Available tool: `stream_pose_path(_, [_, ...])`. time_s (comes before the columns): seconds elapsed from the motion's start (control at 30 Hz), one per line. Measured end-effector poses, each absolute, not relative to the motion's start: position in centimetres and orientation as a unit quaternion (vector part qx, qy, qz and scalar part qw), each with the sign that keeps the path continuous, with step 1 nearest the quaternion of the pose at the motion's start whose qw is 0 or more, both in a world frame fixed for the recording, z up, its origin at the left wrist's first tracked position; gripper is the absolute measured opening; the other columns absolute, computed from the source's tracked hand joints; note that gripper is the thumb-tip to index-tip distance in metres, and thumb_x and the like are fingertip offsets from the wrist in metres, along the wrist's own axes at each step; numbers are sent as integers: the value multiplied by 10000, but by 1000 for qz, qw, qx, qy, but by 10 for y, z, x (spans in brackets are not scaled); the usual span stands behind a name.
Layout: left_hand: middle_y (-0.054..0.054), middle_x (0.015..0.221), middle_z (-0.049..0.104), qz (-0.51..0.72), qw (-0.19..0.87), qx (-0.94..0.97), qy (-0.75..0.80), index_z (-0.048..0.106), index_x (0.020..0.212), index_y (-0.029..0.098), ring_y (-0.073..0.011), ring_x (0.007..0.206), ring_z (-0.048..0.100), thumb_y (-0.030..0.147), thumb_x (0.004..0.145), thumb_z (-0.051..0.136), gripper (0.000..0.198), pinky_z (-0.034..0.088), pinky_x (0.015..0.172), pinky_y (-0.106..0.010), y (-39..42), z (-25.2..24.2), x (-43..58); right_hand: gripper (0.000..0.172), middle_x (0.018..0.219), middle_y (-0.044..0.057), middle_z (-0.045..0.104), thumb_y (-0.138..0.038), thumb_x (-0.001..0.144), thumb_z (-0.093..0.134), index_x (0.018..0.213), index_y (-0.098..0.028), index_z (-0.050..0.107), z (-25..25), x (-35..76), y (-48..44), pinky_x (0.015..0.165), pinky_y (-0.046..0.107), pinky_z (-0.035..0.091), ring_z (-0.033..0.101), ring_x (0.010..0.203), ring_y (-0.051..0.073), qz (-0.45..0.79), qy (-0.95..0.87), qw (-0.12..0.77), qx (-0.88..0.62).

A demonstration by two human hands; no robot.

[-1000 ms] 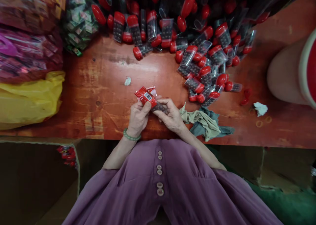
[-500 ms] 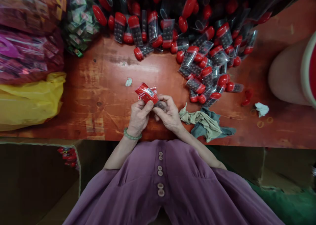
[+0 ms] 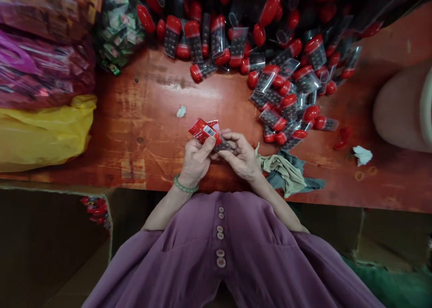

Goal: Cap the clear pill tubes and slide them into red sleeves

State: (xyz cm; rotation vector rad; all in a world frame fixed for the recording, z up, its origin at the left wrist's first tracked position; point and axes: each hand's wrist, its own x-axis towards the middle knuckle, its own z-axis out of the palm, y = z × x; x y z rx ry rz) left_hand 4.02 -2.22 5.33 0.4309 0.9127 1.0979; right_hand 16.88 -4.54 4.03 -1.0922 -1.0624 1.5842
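Note:
Close to the table's front edge, my left hand (image 3: 197, 160) pinches a red packet (image 3: 206, 130) printed with a white barcode, thumb on top. A second red and clear wrapper edge shows behind it. My right hand (image 3: 243, 158) closes round the lower right end of the same bundle, where a dark, bead-filled part (image 3: 223, 145) shows between the fingers. How that part joins the packet is hidden by my fingers. Beyond my hands, to the right, lies a heap of clear containers (image 3: 272, 118) with red ends and dark round beads inside.
Crumpled grey-green cloths (image 3: 283, 170) lie right of my right hand. White scraps (image 3: 181, 111) and rubber bands (image 3: 359, 176) are on the reddish table (image 3: 118, 119). Filled bags, one yellow (image 3: 47, 132), stand left; a pale bucket (image 3: 398, 110) stands right. Cardboard boxes (image 3: 108, 227) sit below the edge.
The whole view has shifted slightly, so the table things appear further right. Both hands keep hold of the red packet, with only a small change in its tilt.

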Motion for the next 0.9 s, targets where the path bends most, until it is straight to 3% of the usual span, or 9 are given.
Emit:
stream_pose_path(0.2, [-36,805,757,496,738,200,411,773,825,200,-131,668,654,529,652,851,380,496,578,-243,-29,53,44,410,1193,43,615,-450,821,752,1047,-251,474,39,171,-48,771,307,628,718,786,119,627,-449,454,-447])
stream_pose_path(0.3, [-44,807,760,501,737,207,404,777,818,183,-78,550,565,521,666,844,377,428,494,-211,-31,54,46,408,1192,44,626,-463,808,760,1011,-255,473,40,171,-49,748,295,622,714,784,118,611,-446,471,-454])
stream_pose_path(0.43, [-85,951,776,495,749,212,387,773,944,176,-46,462,462,526,711,812,422,411,457,-235,-30,57,42,399,925,-7,691,-483,850,714,1044,-258,449,42,170,-48,671,291,617,705,648,115,658,-413,461,-430])
stream_pose_path(0.6, [-91,947,783,514,725,216,405,760,902,185,-137,601,635,502,713,815,374,538,566,-294,-31,59,37,442,754,-52,682,-521,839,712,1033,-254,418,38,167,-49,572,257,586,696,575,122,677,-393,454,-426])
stream_pose_path(0.73, [-32,788,775,544,691,203,431,757,795,198,-143,669,688,415,631,887,301,567,664,-270,-29,53,37,397,802,-43,683,-492,858,702,1010,-247,429,34,165,-51,567,233,573,684,571,98,633,-429,462,-450])
stream_pose_path(0.9, [-22,756,765,538,696,206,429,761,798,179,-136,655,689,412,580,911,352,566,694,-260,-25,46,34,366,957,-16,697,-444,881,689,1076,-264,437,34,165,-49,586,225,585,680,613,81,604,-465,467,-447])
